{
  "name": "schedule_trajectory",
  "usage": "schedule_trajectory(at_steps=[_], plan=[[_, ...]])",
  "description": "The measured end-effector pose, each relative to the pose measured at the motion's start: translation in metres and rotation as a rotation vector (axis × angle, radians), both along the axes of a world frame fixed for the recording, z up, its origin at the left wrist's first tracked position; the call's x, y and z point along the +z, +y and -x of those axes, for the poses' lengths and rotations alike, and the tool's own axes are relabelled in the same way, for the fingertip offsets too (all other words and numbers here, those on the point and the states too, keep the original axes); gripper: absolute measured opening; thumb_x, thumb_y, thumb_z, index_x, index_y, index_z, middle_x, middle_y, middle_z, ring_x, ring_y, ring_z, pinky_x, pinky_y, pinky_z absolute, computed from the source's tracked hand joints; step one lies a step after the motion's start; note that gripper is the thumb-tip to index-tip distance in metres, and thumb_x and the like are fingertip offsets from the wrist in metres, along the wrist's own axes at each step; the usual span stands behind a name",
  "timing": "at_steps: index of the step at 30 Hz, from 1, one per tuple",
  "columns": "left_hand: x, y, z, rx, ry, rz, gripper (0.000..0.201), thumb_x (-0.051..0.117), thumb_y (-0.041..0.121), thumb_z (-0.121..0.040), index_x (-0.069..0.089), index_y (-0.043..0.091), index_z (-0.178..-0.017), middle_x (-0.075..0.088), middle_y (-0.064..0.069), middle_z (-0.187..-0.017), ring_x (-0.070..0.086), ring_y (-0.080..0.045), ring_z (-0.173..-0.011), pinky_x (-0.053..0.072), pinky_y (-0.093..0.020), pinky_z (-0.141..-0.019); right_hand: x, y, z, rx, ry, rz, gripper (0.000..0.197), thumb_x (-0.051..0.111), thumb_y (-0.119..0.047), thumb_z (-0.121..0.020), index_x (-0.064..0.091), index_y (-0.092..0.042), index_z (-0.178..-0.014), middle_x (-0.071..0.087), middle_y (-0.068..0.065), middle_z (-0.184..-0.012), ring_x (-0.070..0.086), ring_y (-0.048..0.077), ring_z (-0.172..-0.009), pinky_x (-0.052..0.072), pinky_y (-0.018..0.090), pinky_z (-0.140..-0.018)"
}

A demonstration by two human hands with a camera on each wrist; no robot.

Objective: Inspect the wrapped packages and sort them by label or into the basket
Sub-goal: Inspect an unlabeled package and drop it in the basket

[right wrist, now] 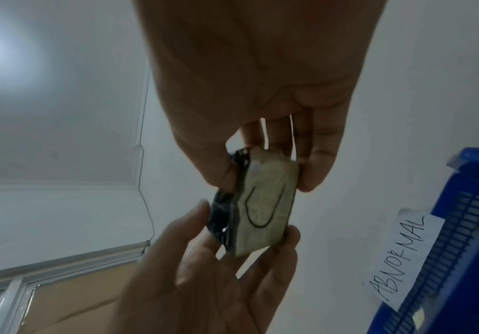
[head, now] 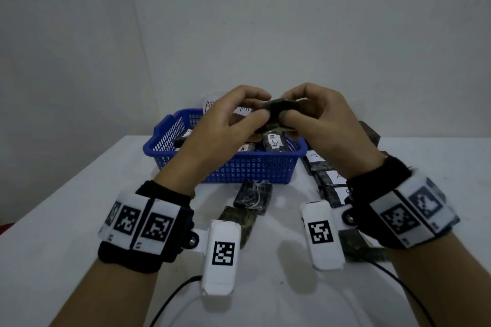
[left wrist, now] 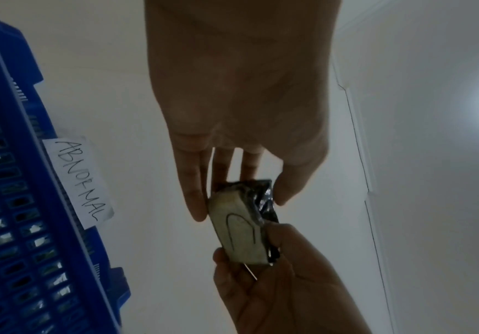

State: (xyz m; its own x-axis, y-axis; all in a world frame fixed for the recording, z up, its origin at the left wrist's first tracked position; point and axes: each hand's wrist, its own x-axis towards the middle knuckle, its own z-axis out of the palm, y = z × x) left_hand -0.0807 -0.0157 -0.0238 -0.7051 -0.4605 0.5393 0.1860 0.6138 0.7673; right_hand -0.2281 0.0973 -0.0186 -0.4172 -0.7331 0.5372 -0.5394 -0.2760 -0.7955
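Both hands hold one small package (head: pixel 276 108) in dark camouflage wrap above the blue basket (head: pixel 239 167). My left hand (head: pixel 261 105) pinches its left end and my right hand (head: pixel 288 105) pinches its right end. In the left wrist view the package (left wrist: pixel 241 228) shows a pale label with a hand-drawn curved mark, with the left hand's fingers (left wrist: pixel 196 203) at one end. The right wrist view shows the same label face (right wrist: pixel 263 208) between both hands. A paper tag reading ABNORMAL (left wrist: pixel 79 180) is stuck on the basket's far rim.
Several wrapped packages (head: pixel 275 142) lie inside the basket. On the white table (head: pixel 66 207), two unlabelled packages (head: pixel 253 196) lie in front of the basket. A row with white labels (head: pixel 324 167) runs along its right side. Another package (head: pixel 358 244) sits under my right wrist.
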Motion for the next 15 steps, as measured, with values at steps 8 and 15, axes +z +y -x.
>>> schedule_trajectory(at_steps=[8,15], plan=[[0.0003,-0.0094,-0.0056,-0.006,0.074,0.052,0.053,0.074,0.001,-0.085,0.052,0.02,-0.128,0.066,0.001,-0.122,0.063,-0.014,-0.117,0.058,-0.038,-0.093,0.0039,0.0023,-0.0049,0.172,-0.3,-0.182,0.018,0.061,-0.025,-0.098,0.063,-0.013,-0.112,0.073,0.009,-0.108,0.074,0.025,-0.084,0.064,0.04,-0.072],[-0.0001,-0.0072,-0.0096,-0.046,-0.037,-0.086,0.038,0.061,0.022,-0.098,0.053,0.016,-0.134,0.065,-0.003,-0.125,0.07,-0.019,-0.106,0.059,-0.045,-0.09,0.0015,0.0023,-0.0009,0.115,-0.103,0.07,0.018,0.067,0.003,-0.088,0.063,-0.015,-0.089,0.072,0.015,-0.097,0.071,0.021,-0.081,0.059,0.033,-0.071]])
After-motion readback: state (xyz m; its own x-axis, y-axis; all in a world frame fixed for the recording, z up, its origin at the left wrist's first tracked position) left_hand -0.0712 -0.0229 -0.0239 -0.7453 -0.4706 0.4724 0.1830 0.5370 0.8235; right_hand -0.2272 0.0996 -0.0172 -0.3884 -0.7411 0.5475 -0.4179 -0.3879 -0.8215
